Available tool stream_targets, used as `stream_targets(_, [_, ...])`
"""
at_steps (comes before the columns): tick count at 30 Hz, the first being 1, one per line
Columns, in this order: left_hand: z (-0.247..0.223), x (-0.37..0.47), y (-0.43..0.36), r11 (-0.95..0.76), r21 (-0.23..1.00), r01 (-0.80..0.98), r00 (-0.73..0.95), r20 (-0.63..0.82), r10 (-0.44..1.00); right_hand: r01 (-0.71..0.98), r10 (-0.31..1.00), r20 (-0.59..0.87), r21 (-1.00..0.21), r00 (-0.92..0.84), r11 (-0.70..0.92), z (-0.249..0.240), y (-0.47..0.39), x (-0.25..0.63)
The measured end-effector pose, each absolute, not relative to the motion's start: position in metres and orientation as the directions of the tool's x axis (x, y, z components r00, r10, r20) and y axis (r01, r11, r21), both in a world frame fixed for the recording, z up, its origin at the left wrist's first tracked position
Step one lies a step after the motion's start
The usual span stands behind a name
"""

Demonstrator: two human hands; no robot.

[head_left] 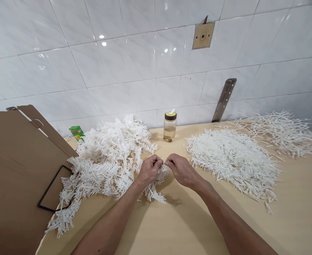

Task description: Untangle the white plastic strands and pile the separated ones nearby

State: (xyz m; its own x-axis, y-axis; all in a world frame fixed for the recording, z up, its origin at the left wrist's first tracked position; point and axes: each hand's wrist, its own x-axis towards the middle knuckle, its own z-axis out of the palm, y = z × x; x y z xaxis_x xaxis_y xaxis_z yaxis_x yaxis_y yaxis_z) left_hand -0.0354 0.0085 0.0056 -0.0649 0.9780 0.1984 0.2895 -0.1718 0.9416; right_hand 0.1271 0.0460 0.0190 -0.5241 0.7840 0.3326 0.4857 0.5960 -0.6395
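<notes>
My left hand (pixel 151 169) and my right hand (pixel 179 169) meet near the middle of the wooden table (pixel 171 226), fingertips pinched and almost touching. Between them is something small and white, too tiny to make out well. A strand of white branching pieces (pixel 156 194) hangs below my left hand. To the left lies a large fluffy heap of joined white pieces (pixel 110 152). Right of my right hand spreads a pile of short loose white sticks (pixel 232 159).
A lidded bottle with liquid (pixel 170 127) stands by the tiled wall. Longer white branching pieces (pixel 285 132) lie at the back right. At left are a cardboard box (pixel 20 170), a black wire frame (pixel 48 189) and a green carton (pixel 77 132). A metal strip (pixel 224 101) leans on the wall.
</notes>
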Motion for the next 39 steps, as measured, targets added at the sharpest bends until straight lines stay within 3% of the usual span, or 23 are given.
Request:
stream_targets(4, [0.003,-0.041,0.011,-0.198,0.932,0.304,-0.092,0.235,0.968,0.466,0.78,0.35,-0.649,-0.519,0.601,0.023,0.039,0.126])
stream_targets(9, [-0.002,-0.063,0.018,-0.156,0.943,0.295,-0.264,0.237,0.935,0.394,0.762,0.404,-0.677,-0.507,0.621,0.032,0.027,0.121])
stream_targets(16, [-0.005,-0.065,0.019,-0.152,0.981,0.119,-0.066,0.16,0.985,0.64,0.924,0.376,-0.695,-0.065,0.328,0.021,0.074,0.161])
stream_targets(19, [-0.003,-0.061,0.018,-0.137,0.988,0.077,-0.049,0.141,0.989,0.77,0.906,0.406,-0.615,0.121,0.173,0.017,0.091,0.186])
stream_targets(21, [-0.001,-0.06,0.016,-0.117,0.991,0.065,-0.042,0.12,0.992,0.799,0.87,0.469,-0.577,0.154,0.17,0.019,0.092,0.191])
stream_targets(23, [0.001,-0.059,0.014,-0.1,0.993,0.068,-0.031,0.103,0.994,0.75,0.865,0.495,-0.602,0.081,0.274,0.022,0.086,0.184])
stream_targets(26, [0.003,-0.056,0.013,-0.092,0.992,0.083,-0.014,0.093,0.996,0.544,0.869,0.451,-0.686,-0.203,0.483,0.025,0.067,0.156])
stream_targets(29, [0.003,-0.054,0.012,-0.107,0.99,0.091,0.014,0.106,0.994,0.41,0.809,0.396,-0.713,-0.434,0.569,0.024,0.05,0.129])
stream_targets(39, [0.008,-0.048,0.009,-0.159,0.963,0.219,-0.033,0.17,0.985,0.49,0.84,0.321,-0.699,-0.437,0.521,0.021,0.043,0.12])
